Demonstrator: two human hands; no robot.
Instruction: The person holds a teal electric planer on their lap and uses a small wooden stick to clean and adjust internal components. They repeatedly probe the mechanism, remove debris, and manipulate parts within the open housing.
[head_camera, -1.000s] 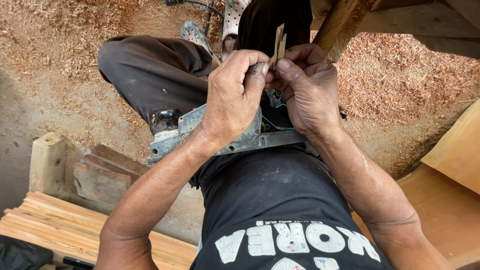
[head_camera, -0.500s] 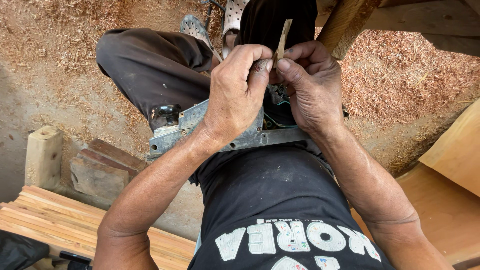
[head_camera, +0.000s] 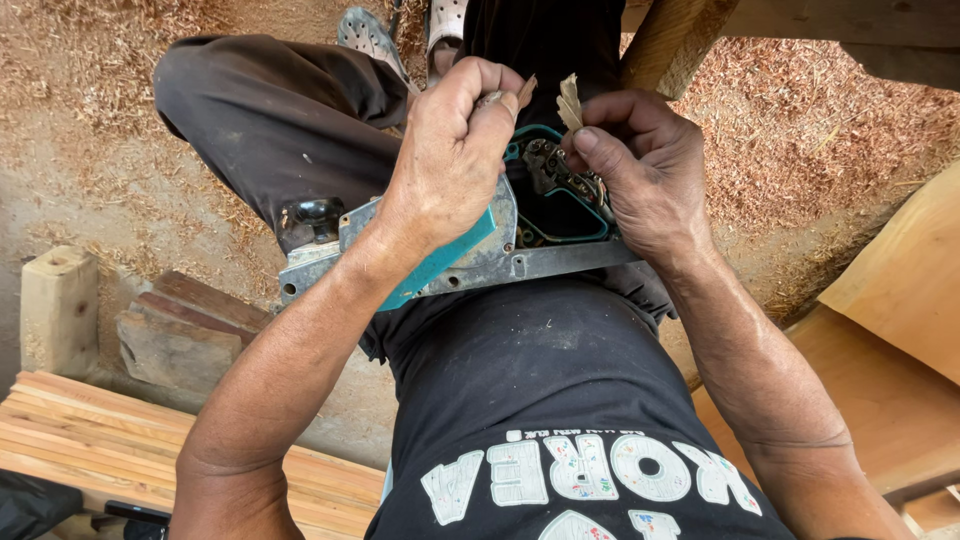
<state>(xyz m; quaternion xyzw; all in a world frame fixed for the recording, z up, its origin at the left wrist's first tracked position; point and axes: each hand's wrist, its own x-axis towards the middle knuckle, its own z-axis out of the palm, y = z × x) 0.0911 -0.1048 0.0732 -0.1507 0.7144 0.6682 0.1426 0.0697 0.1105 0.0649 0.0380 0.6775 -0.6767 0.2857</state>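
We sit with a power planer (head_camera: 480, 250) across our lap, its metal base turned up and its teal housing open toward us. Our left hand (head_camera: 455, 165) is curled into a fist above the tool, and its thumb and forefinger are pinched together on a small wood sliver (head_camera: 524, 92) that pokes out at the top. Our right hand (head_camera: 640, 170) is just beside it, thumb and fingertips closed on a second pale sliver (head_camera: 569, 102), held upright over the open cavity. The two slivers are near each other but apart. Beneath the right hand we see dark metal parts (head_camera: 555, 170) inside the teal-rimmed opening. The left wrist lies over the planer's base, touching it. A black knob (head_camera: 312, 215) sits at the tool's left end, against our dark trouser leg (head_camera: 270, 110). Sawdust (head_camera: 90, 60) covers the ground on both sides. To the left stand a wood block (head_camera: 58, 310) and a stack of slats (head_camera: 80, 430); to the right lies a board (head_camera: 900, 290).
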